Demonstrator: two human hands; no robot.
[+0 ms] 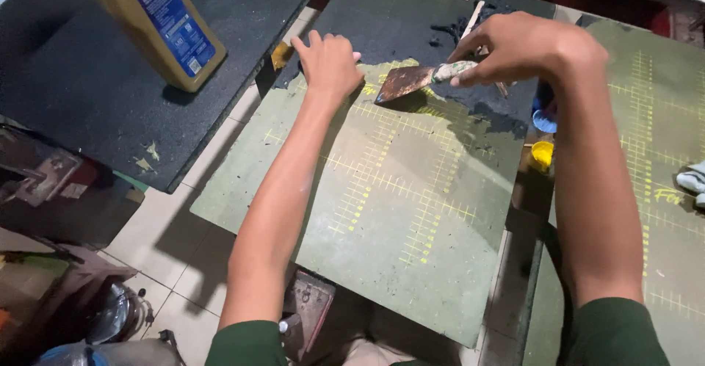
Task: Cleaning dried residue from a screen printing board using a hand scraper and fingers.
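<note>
The right hand (pixel 507 46) is clamped on the paint-smeared handle of a rusty scraper (pixel 411 81), whose blade lies against the green gridded board (pixel 411 212) near its black-coated far part, while the left hand (pixel 328 61) presses flat, fingers curled, just beside the blade, a yellow bottle (pixel 158 24) standing well apart on the black table (pixel 81 80).

Flat olive-green printing board (pixel 411 263) showing yellow grid lines, black coating spreading over its far edge. Rust-brown metal scraper blade (pixel 404 82) carrying a paint-flecked pale handle. Tall yellow plastic bottle (pixel 158 24) wearing a blue label. Dark green sleeves (pixel 613 333) showing.
</note>
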